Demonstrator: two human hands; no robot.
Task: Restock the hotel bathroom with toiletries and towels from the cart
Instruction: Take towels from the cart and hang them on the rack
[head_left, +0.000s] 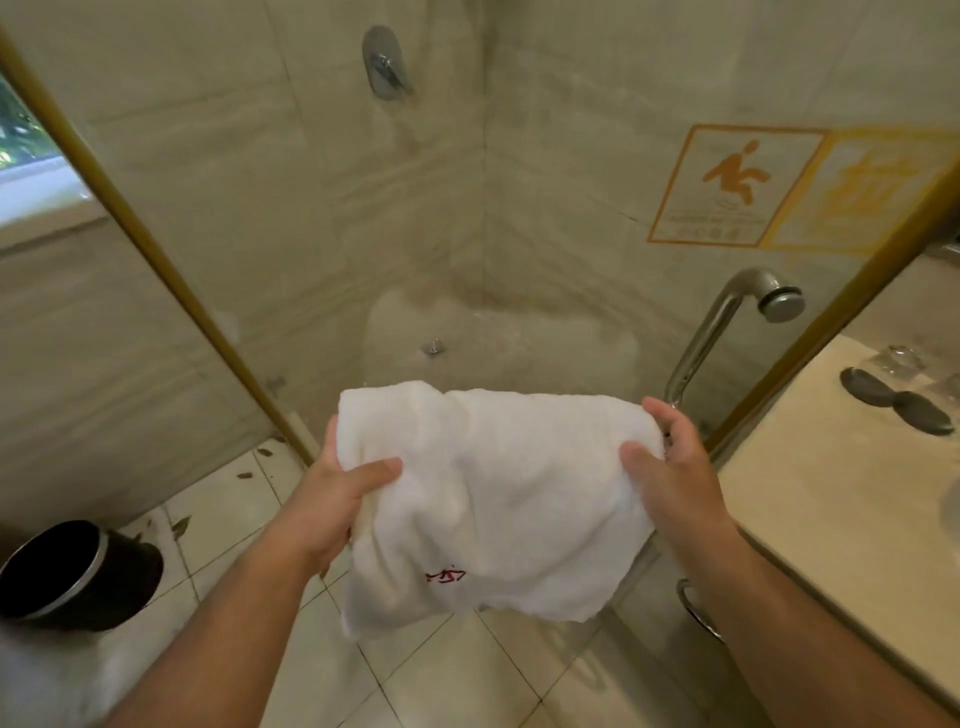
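Observation:
A white towel (493, 493) with small red embroidery near its lower edge hangs spread between both hands in front of the glass shower door. My left hand (337, 499) grips its left edge, thumb on top of the cloth. My right hand (675, 467) grips the right edge, thumb pressed on the front and fingers behind. The towel's lower part droops loosely toward the floor.
The chrome door handle (711, 332) stands just beyond my right hand on the glass shower door (571, 208), which carries an orange slip-warning sticker (727, 187). A beige vanity counter (831, 519) with glasses is at the right. A black waste bin (72, 577) sits on the tiled floor (441, 675) at the left.

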